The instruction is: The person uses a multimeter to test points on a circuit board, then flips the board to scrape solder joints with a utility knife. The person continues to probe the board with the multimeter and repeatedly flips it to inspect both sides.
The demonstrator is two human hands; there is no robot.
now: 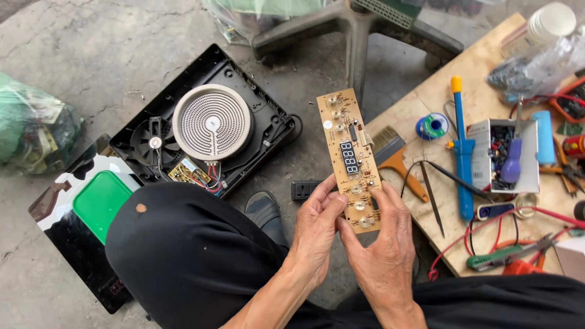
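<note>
I hold a long tan circuit board (348, 146) upright in front of me, with a small digit display in its middle and several round buttons. My left hand (318, 226) grips its lower left edge. My right hand (384, 244) grips its lower right end, thumb on the board's face. Behind it on the concrete floor lies an opened black cooktop housing (259, 97) with a round white heating coil (212, 122), a small fan (155, 142) and loose wires.
A wooden board (426, 97) at right carries a blue desoldering pump (463, 152), a paintbrush (393, 155), a solder spool (432, 127), a box of parts (509, 155), pliers and red wires. A glass top panel (85, 213) lies at left. Chair legs (356, 30) stand behind.
</note>
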